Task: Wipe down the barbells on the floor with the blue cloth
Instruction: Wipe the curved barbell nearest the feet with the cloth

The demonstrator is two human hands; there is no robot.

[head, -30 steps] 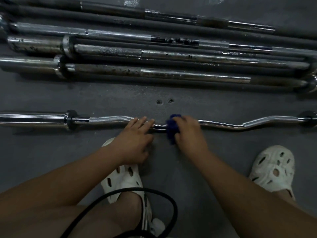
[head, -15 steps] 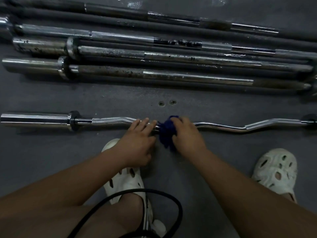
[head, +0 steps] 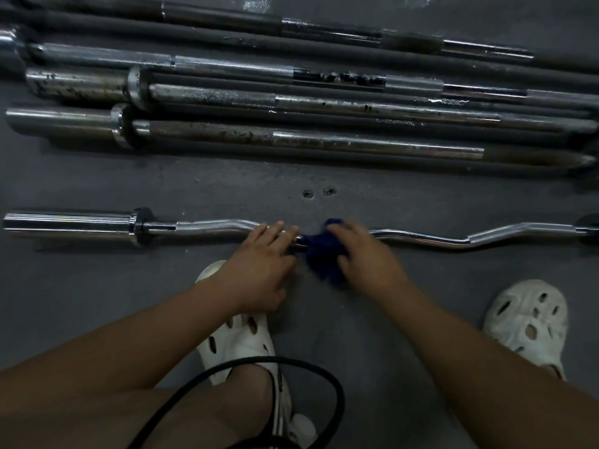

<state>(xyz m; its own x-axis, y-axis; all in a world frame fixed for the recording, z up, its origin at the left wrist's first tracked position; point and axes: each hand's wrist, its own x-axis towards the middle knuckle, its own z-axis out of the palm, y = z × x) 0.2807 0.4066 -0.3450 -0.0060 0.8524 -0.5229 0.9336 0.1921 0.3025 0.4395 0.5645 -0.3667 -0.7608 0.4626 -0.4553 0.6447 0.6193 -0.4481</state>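
Observation:
A chrome curl barbell (head: 421,239) with a wavy shaft lies across the dark floor in front of me. My left hand (head: 259,264) rests on its shaft just left of centre, fingers laid straight over the bar. My right hand (head: 366,257) holds the bunched blue cloth (head: 321,251) wrapped around the middle of the shaft, right beside my left fingers. Behind it lie several straight barbells (head: 324,144), some with rust marks.
My two white clogs, the left one (head: 236,332) and the right one (head: 525,322), stand on the floor near the bar. A black cable (head: 337,390) loops over my left foot. Two small holes (head: 317,192) mark the floor between the curl bar and the straight bars.
My right hand has slid the blue cloth a little to the left along the shaft, up against my left fingers. My left hand has stayed put on the bar.

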